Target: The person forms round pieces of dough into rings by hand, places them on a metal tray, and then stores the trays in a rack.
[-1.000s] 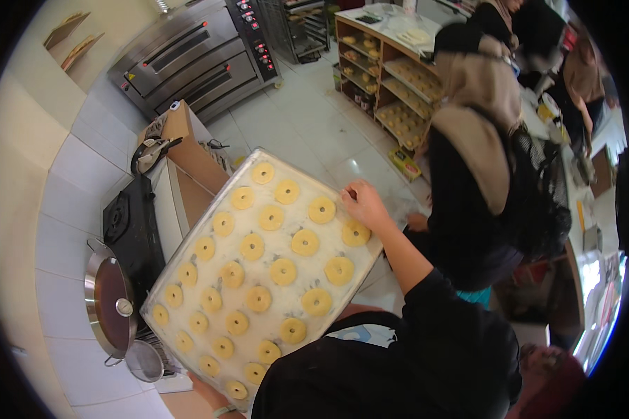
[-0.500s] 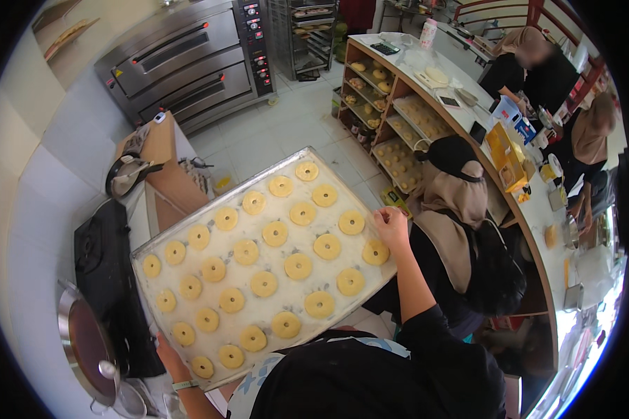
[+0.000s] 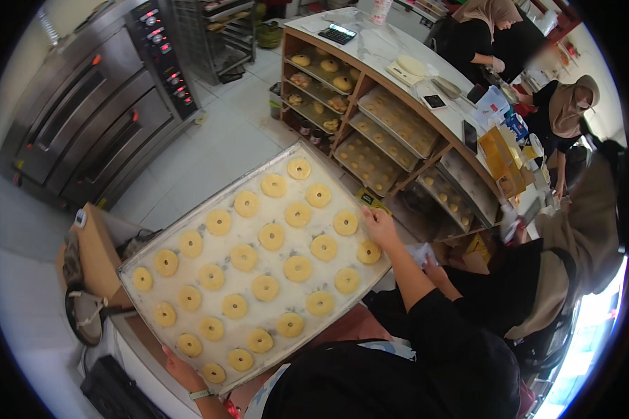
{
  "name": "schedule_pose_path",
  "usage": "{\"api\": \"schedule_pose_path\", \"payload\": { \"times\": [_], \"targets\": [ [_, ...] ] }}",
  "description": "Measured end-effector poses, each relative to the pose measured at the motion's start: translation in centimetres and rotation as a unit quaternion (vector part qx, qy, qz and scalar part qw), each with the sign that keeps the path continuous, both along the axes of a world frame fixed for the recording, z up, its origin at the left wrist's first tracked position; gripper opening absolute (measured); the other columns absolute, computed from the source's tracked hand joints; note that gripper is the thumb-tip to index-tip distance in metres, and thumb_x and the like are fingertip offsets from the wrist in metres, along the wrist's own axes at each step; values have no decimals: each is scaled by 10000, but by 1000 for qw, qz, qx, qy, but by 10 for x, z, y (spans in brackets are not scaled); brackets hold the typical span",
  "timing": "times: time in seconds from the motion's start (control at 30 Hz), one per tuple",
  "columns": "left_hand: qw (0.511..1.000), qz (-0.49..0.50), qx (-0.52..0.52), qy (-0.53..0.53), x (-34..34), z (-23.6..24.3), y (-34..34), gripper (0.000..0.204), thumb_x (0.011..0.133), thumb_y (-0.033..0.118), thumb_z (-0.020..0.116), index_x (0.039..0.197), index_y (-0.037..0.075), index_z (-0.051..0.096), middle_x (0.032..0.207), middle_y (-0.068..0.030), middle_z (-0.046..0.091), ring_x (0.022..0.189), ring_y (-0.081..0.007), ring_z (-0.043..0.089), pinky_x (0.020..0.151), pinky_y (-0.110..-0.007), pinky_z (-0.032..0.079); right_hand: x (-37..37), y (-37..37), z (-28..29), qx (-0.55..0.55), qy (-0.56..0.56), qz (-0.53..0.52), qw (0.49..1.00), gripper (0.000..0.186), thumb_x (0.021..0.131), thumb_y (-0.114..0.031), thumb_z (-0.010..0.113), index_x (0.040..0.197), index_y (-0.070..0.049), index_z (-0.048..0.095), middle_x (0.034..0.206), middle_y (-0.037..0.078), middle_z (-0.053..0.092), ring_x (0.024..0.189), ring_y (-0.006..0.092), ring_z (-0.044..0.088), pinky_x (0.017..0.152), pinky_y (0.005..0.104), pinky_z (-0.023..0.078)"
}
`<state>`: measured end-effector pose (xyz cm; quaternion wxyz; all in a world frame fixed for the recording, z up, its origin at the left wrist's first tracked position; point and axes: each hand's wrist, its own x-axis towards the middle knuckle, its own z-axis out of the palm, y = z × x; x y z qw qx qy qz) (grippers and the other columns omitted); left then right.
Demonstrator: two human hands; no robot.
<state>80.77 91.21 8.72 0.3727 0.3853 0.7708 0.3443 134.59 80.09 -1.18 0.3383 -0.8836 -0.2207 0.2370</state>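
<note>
I hold a large floured metal tray [image 3: 189, 230] level in front of me, covered with several rows of raw ring-shaped dough pieces [image 3: 298, 268]. My right hand [image 3: 379, 225] grips the tray's right edge, next to a dough ring. At the tray's lower left corner my left hand [image 3: 178, 366] clasps the near rim, with a band on its wrist. Both arms wear black sleeves.
A steel deck oven [image 3: 91, 105] stands at upper left with a rack trolley [image 3: 213, 35] beside it. A curved wooden counter [image 3: 398, 105] with shelves of dough trays lies ahead. People [image 3: 573, 230] work at right. A cardboard box [image 3: 94, 255] sits below left.
The view has swung right, from the wall and stove side toward the oven and the shelf counter. The tray has turned with me, both hands still on its edges.
</note>
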Motion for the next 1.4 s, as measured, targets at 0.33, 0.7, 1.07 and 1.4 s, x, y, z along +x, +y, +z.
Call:
{"api": "schedule_pose_path", "payload": {
  "times": [0.33,0.7,1.07,1.4],
  "targets": [
    [990,-78,-62,-98,156,-154,96,549,944,429,405,1017,-89,572,966,-126,628,808,-183,597,710,-307,496,101,2,-220,-199,52,-56,977,501,903,-442,392,912,13,600,974,283,563,953,419,528,811,433,412],
    [987,19,-109,-115,308,-426,34,569,943,433,408,1101,-104,514,1046,-132,590,879,-199,569,757,-327,483,269,-41,-426,-199,64,-158,965,574,903,-504,400,1078,14,575,1056,241,577,1027,378,521,891,390,389],
    [981,91,-134,-102,370,-513,-32,673,920,511,384,1155,-113,476,1155,-160,534,991,-240,530,860,-349,436,352,-49,-495,-219,-49,-56,973,467,917,-389,422,1105,18,554,1123,194,568,1070,309,519,926,371,379],
    [978,69,-153,-125,411,-530,-66,696,926,542,309,1179,-88,462,1150,-161,533,1008,-254,528,867,-355,433,375,-30,-505,-215,-72,-32,973,367,905,-279,465,1118,9,548,1136,182,564,1071,286,524,945,364,379]
  ]
}}
